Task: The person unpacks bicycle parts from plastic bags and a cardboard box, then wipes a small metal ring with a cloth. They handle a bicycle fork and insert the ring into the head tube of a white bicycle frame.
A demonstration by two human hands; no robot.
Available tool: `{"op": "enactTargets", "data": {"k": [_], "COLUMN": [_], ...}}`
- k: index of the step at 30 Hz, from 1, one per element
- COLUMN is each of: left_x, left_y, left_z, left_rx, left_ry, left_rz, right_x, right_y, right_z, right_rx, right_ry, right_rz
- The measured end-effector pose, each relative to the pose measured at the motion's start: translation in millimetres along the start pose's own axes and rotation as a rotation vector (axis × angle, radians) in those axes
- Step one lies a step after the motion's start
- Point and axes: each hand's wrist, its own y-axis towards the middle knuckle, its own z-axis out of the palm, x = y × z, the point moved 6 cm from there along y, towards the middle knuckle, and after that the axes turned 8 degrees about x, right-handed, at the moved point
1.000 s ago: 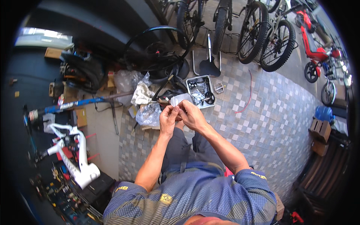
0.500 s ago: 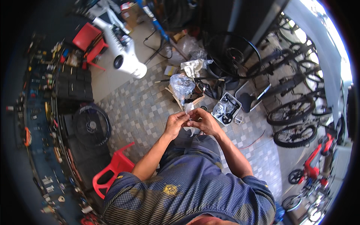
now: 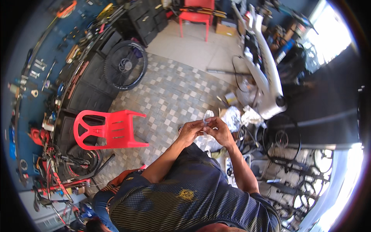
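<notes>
The left hand [image 3: 189, 132] and the right hand [image 3: 219, 133] were close together in front of the dark shirt [image 3: 185, 174]. Their fingers were bent and nearly closed, pinching a thin piece of see-through plastic [image 3: 209, 114] between them. Part of the plastic poked up past the fingertips. The fingers covered its middle, so I could not tell if it had something small inside.

Just past the right hand lay a shiny, crumpled plastic bag [image 3: 232, 118]. The right forearm [image 3: 244, 172] was in the way of a pale tray [image 3: 227, 166] and hid part of it.

Under it all was a floor [image 3: 166, 89] of small gray and white tiles. A red plastic chair [image 3: 123, 130] was on the left, and a bike wheel [image 3: 125, 65] with a black tire was near the black drawers [image 3: 92, 83]. Another person [image 3: 104, 197] was close by on the lower left. A big white bike frame [image 3: 266, 73] was on the upper right. Tools hung on the blue wall [image 3: 42, 46], and more bikes [image 3: 309, 189] were at the lower right.
</notes>
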Motion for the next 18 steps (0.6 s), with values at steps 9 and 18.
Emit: {"op": "enactTargets", "data": {"k": [9,18], "left_x": [-177,-321], "left_y": [55,160], "left_z": [-87,-155], "left_rx": [-0.150,-0.201], "left_ry": [0.073,0.171], "left_rz": [0.172,0.260], "right_x": [49,100], "right_y": [208,388], "right_z": [49,39], "right_rx": [0.041,0.060], "right_ry": [0.080,-0.026], "right_rz": [-0.030,-0.161]}}
